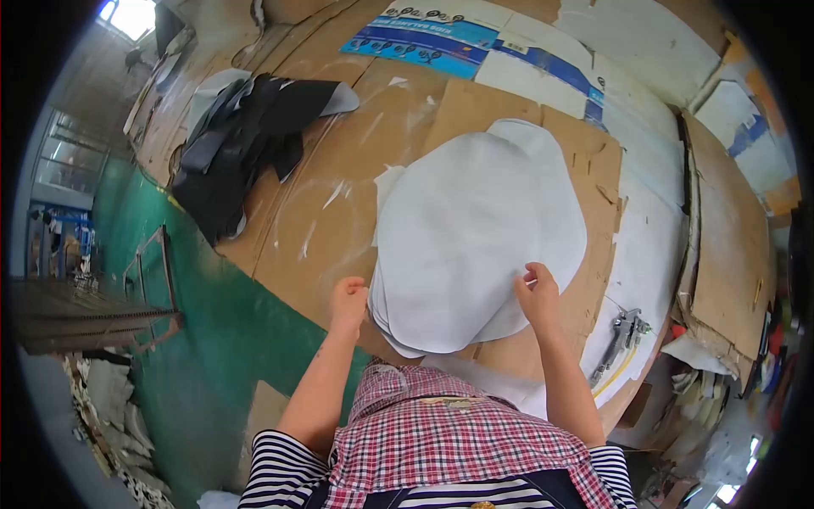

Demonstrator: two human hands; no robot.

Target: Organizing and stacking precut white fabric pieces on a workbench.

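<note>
A stack of thin pale grey-white sheets [475, 229] with rounded outlines lies in front of me, its edges slightly fanned at the lower left. My left hand [347, 305] is at the stack's left edge with fingers curled in; whether a sheet's edge is between them is hard to make out. Over the lower right part of the stack, my right hand [538, 295] has thumb and forefinger pinched at what looks like the top sheet's edge.
Brown cardboard [339, 195] covers the table under the stack. Black and grey material pieces [246, 140] lie in a heap at the far left. A spray gun [626, 331] with a yellow hose rests at the right. Cardboard panels [721, 246] stand beyond it; green floor [203, 339] shows at left.
</note>
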